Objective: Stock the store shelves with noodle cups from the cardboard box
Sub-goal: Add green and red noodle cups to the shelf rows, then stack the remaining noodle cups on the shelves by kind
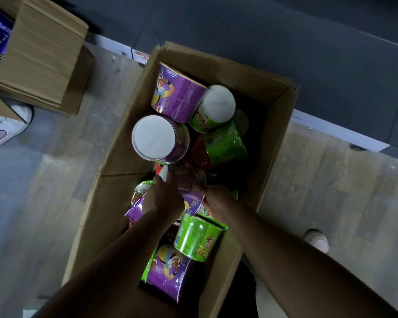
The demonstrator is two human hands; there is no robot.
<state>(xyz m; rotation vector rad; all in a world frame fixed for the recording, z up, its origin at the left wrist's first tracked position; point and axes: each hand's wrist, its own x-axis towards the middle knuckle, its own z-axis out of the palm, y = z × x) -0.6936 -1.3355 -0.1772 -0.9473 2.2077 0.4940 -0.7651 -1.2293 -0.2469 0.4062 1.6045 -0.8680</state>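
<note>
An open cardboard box [257, 88] stands on the floor below me, holding several purple, green and red noodle cups lying at all angles. Both my hands reach into its middle. My left hand [164, 196] and my right hand [216, 200] grip one purple noodle cup [191, 191] from either side; its far end is blurred. A purple cup [160, 138] with its white bottom up sits just beyond my hands, another purple cup [177, 92] lies on its side behind it, and a green cup [213, 109] leans to its right. A green cup [197, 237] lies between my forearms.
A second cardboard box [44, 53] with a folded flap stands at the upper left, beside someone's white shoe [5, 129]. My own shoe [316, 239] shows at the right. A dark shelf base with a white edge strip [336, 131] runs behind the box. The floor is wood-look.
</note>
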